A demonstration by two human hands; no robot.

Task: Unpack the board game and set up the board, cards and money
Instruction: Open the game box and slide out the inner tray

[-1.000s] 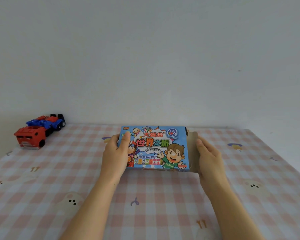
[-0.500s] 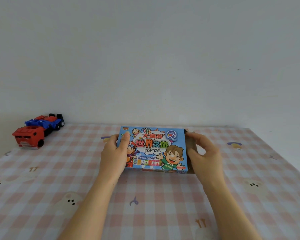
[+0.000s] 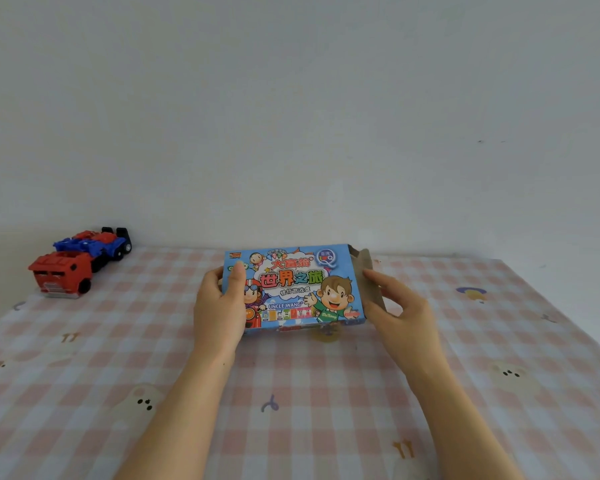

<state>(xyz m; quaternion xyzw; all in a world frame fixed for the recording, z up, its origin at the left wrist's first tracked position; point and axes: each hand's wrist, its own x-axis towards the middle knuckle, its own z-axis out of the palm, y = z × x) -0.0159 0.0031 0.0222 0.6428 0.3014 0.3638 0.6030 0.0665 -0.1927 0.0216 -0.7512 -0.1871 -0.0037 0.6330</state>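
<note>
A flat blue board game box (image 3: pixel 293 285) with cartoon figures on its lid is tilted up off the table in the middle of the view. My left hand (image 3: pixel 220 306) grips its left end, thumb on the lid. My right hand (image 3: pixel 394 306) is at the right end, fingers and thumb pinching the brown cardboard end flap (image 3: pixel 368 275), which stands swung outward from the box. The box's contents are hidden.
The table carries a pink and white checked cloth (image 3: pixel 291 393) with small bear prints. A red toy truck (image 3: pixel 61 273) and a blue and red toy vehicle (image 3: pixel 96 245) stand at the back left by the white wall.
The end flap, pressed against the box half a second ago, has swung outward again under my right hand. The box has lifted and tilted slightly. My left hand keeps its hold.
</note>
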